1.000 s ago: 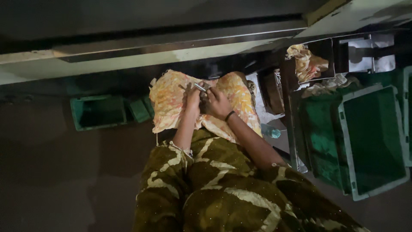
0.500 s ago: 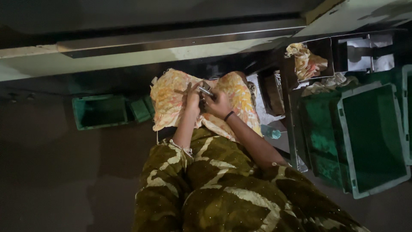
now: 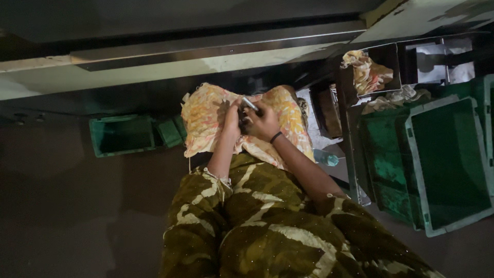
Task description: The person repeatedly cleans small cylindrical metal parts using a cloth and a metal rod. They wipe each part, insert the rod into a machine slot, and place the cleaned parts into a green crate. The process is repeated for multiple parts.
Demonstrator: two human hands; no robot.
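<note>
- The left hand (image 3: 231, 119) and the right hand (image 3: 263, 122) meet over a cloth-covered lap, both curled around a small metal piece (image 3: 249, 104) held between them; its bright, slim end sticks out above the fingers.
- Left hand: clenched against the piece from the left side. Right hand: closed on it from the right, with a dark band on the wrist. How much of the piece sits inside the palms is hidden.
- The metal piece looks rigid and smooth, with a dull shine, so I judge it hard, light enough for fingertips, and somewhat slippery; the best hold seems to be on its thicker body low down, leaving the slim end free.
- Under the hands lies a patterned orange cloth (image 3: 206, 116), soft, creased and draped, which would cushion anything dropped.
- The sleeves and garment near the camera are olive with pale leaf shapes, a thin woven fabric.
- To the left on the dark floor stands a green plastic crate (image 3: 121, 135), stiff-walled and open.
- To the right are larger green bins (image 3: 447, 164), scuffed and hard-edged.
- Far right, a crumpled rag (image 3: 368, 72) sits by a metal box.
- A long pale beam (image 3: 180, 64) runs across the far side.
</note>
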